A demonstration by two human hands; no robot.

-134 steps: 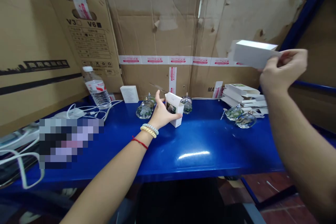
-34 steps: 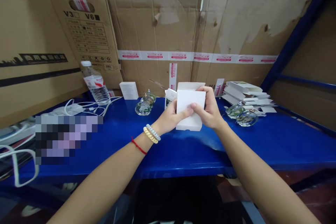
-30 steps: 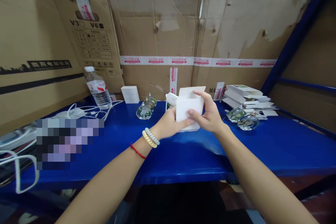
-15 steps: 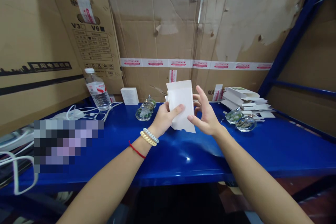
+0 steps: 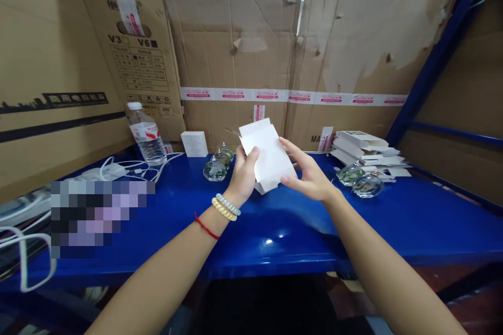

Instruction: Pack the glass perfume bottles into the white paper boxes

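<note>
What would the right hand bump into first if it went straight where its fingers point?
Probably the white rectangular cardboard box in the left hand. The right hand has its fingertips at the box's edge; whether they press it is unclear.

Torn brown cardboard panels [image 5: 236, 63] stand behind a glossy blue tabletop [image 5: 408, 220], beside a slanting blue post [image 5: 434, 57]

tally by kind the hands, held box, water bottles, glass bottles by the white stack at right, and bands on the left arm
Hands (left hand, right hand): 2
Held white box: 1
Water bottle: 1
Glass bottles by the white stack: 2
Arm bands: 3
Total: 9
</note>
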